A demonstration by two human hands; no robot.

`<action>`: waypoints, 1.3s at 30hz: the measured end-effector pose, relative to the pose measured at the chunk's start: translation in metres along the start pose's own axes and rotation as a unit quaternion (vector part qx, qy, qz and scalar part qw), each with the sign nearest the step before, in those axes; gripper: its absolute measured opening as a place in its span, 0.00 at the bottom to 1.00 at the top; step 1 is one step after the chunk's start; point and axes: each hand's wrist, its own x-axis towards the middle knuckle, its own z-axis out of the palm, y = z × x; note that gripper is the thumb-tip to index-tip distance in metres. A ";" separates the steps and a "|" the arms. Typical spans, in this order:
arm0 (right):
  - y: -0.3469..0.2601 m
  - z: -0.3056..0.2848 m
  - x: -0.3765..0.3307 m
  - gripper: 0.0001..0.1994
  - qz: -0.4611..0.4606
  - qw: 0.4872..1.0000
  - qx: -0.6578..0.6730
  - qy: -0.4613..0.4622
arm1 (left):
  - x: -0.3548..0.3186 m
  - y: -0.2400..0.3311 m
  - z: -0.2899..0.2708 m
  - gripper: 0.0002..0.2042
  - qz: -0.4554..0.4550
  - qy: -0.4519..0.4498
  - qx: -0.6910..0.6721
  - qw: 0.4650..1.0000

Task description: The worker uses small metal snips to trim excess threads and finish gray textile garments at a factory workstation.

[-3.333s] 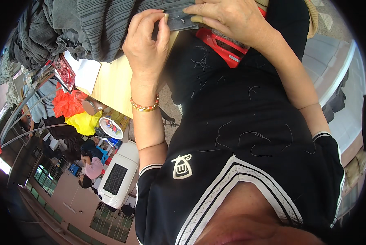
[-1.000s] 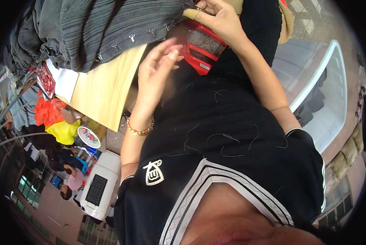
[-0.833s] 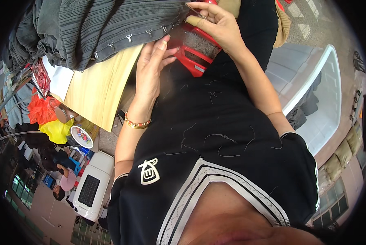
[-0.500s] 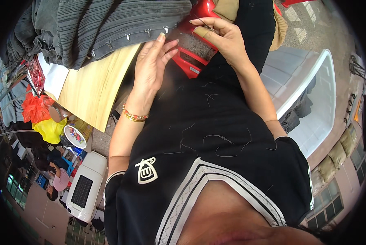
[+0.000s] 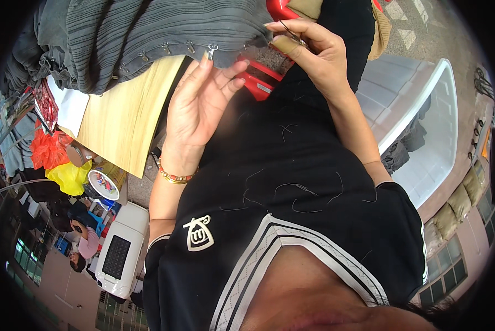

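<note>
A dark grey ribbed garment [image 5: 165, 25] spreads across the upper left, with small metal hooks spaced along its edge. My left hand [image 5: 195, 107] has its palm turned toward me, and its thumb tip presses beside one metal hook [image 5: 213, 49]. The garment's edge lies between that thumb and the other fingers, which are loosely curled. To the right, my right hand [image 5: 319, 55] pinches a thin dark metal tool [image 5: 290, 34] with a pointed end; its exact kind is hidden by the fingers. Tan tape or a cover wraps the right thumb.
Under the garment is a pale wooden tabletop [image 5: 126, 116]. A red plastic stool [image 5: 258, 80] stands beyond my lap. A translucent bin [image 5: 424, 127] with dark cloth sits at right. Red and yellow bags [image 5: 71, 175], a white tub [image 5: 103, 185] and a person [image 5: 86, 243] are at left.
My left hand has shifted slightly left and lower, and the hooked edge has come down around its thumb. My right hand has moved a little right, still holding the tool.
</note>
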 end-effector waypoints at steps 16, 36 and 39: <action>-0.011 0.005 0.004 0.15 -0.168 0.972 -0.165 0.002 | -0.002 -0.002 0.017 0.08 0.112 0.042 0.127 0.985; -0.044 0.011 0.036 0.19 -0.203 0.947 -0.204 -0.141 | -0.004 -0.002 0.003 0.09 0.324 0.053 0.496 0.803; -0.044 0.010 0.039 0.19 -0.186 0.945 -0.217 -0.161 | -0.004 -0.001 0.003 0.10 0.330 0.045 0.504 0.797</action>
